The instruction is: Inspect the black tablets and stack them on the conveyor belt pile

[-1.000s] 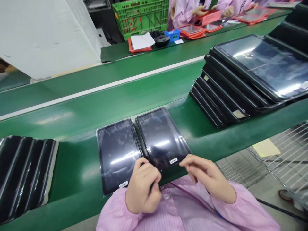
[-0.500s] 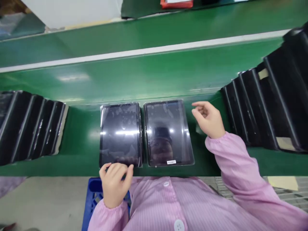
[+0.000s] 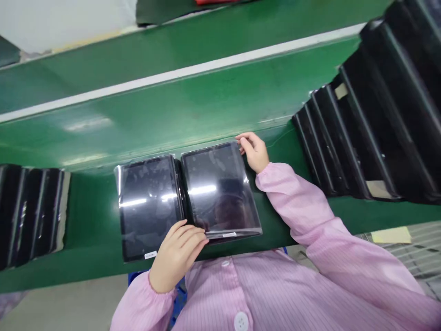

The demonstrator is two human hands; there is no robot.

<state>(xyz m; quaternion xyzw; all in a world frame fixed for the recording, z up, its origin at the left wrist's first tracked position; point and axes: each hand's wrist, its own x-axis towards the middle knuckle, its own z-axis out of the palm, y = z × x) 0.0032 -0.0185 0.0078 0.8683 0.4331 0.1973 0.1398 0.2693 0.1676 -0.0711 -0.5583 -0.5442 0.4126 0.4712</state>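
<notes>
**Black film-wrapped tablets [image 3: 148,207] flat on belt, both hands at the pair**

Two lie side by side, edges touching, mid-belt on the green conveyor belt [image 3: 165,108]. Right hand [image 3: 253,151] is at the 1 o'clock corner of the right tablet [image 3: 218,188], fingers curled in a tight pinch on that corner. Left hand [image 3: 175,255] sits at 7 o'clock, fingers half-curled and laid across the near edge, no clear grip. Slabs look thin, stiff and fairly light. Film and glass look slippery and the face fragile, so edges or corners are the best hold, not the face. Leaning black tablet stacks [image 3: 354,124] at 2 to 3 o'clock and another stack [image 3: 31,211] at 9 o'clock flank the pair. The left tablet [image 3: 148,207] butts the right one, limiting side access.
</notes>
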